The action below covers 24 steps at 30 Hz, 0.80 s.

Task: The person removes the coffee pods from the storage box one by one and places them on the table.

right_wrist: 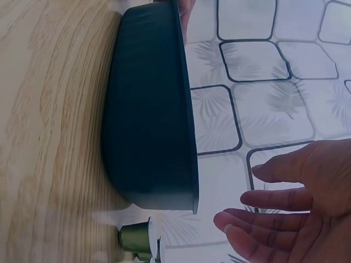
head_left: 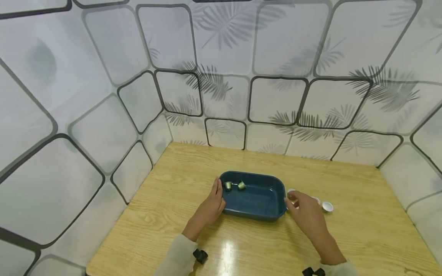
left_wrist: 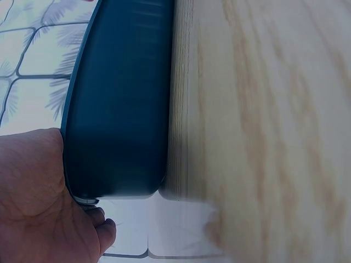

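A dark blue rectangular dish (head_left: 255, 199) stands on the table, with two green coffee capsules, one a capsule (head_left: 228, 186) by its left wall and the other a capsule (head_left: 241, 185) beside it. My left hand (head_left: 211, 205) touches the dish's left end, fingers straight along the rim; in the left wrist view the palm (left_wrist: 38, 197) lies against that end. My right hand (head_left: 307, 212) is at the right end, and the right wrist view shows its relaxed fingers (right_wrist: 274, 197) apart from the rim, holding nothing.
Several more capsules stand right of the dish, partly hidden by my right hand, including a white-topped capsule (head_left: 327, 207). The right wrist view shows a green capsule (right_wrist: 137, 235) beyond the dish's end. Patterned walls (head_left: 224, 96) border the wooden table (head_left: 165, 199).
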Each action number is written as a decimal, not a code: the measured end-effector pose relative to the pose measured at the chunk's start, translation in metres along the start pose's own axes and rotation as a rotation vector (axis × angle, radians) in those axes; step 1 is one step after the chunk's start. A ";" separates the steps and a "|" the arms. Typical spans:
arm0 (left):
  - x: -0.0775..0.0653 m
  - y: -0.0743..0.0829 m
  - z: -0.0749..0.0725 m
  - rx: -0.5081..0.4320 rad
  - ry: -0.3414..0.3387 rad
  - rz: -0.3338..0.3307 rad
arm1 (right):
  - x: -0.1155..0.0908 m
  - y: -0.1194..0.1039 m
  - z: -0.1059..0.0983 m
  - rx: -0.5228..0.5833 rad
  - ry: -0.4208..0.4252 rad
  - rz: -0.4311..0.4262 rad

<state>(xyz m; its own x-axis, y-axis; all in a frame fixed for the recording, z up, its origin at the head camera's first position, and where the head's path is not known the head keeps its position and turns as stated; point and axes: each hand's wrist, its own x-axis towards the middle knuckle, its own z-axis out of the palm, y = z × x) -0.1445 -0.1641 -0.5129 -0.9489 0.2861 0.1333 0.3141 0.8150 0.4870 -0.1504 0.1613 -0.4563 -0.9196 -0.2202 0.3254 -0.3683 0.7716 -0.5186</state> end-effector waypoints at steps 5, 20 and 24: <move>0.000 0.000 0.001 -0.007 0.000 -0.010 | 0.003 -0.005 0.004 0.010 -0.029 -0.005; 0.000 0.001 0.000 -0.008 -0.007 -0.012 | 0.012 -0.014 0.018 0.012 -0.060 -0.018; 0.000 0.001 0.000 -0.006 -0.004 -0.010 | 0.016 -0.016 0.023 0.032 -0.086 -0.006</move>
<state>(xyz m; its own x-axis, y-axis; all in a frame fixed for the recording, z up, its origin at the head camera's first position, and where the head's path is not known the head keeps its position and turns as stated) -0.1443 -0.1633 -0.5123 -0.9520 0.2796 0.1249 0.3041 0.8149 0.4935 -0.1621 0.1314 -0.4608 -0.9251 -0.2763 0.2605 -0.3770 0.7510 -0.5421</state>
